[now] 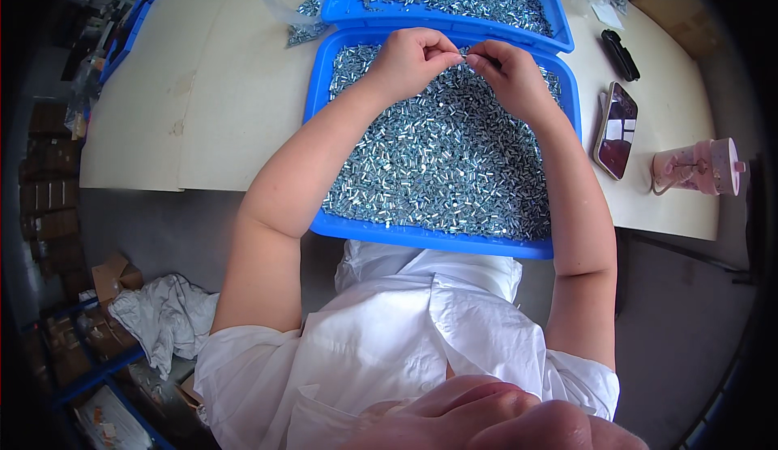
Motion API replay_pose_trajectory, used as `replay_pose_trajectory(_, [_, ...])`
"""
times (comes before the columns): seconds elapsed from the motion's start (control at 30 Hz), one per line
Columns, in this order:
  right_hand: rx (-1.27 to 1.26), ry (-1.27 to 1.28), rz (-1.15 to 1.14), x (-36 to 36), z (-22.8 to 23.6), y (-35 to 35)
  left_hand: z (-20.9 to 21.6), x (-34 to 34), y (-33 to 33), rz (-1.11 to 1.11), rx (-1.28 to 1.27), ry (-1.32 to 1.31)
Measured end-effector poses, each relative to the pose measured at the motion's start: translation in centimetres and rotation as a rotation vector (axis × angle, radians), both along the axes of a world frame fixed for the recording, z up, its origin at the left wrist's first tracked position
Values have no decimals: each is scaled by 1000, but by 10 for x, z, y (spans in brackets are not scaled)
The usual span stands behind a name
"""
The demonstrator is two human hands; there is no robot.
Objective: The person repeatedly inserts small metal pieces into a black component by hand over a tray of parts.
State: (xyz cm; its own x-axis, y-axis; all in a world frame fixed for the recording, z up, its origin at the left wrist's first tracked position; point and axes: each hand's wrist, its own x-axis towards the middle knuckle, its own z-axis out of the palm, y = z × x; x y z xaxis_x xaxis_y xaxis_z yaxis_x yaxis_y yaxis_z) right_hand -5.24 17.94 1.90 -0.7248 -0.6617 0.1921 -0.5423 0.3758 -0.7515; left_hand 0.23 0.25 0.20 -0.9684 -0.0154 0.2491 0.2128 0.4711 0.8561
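Both hands meet over the far part of a blue plastic bin (322, 138) heaped with small shiny metal pins (442, 166). My left hand (415, 61) is closed in a pinch, thumb against fingertips. My right hand (510, 73) pinches too, its fingertips almost touching the left ones. Whatever lies between the fingertips is too small to make out. Both forearms reach over the bin's sides, and the hands hide some of the pins beneath them.
A second blue bin (344, 0) of similar pieces stands behind. Left of it lies a clear bag (304, 24) with metal pieces. On the right are a phone (617, 130), a black case (620, 54) and a pink cup (693, 168). The near bin overhangs the table's front edge.
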Motion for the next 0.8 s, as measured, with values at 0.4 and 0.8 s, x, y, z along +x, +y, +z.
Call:
replay_pose_trajectory(0.4, [-71, 240, 49, -7, -6, 4, -5, -4, 0, 29, -118, -29])
replay_pose_trajectory(0.8, [-534, -136, -7, -9, -9, -1, -3, -5, 1, 3, 338, -43])
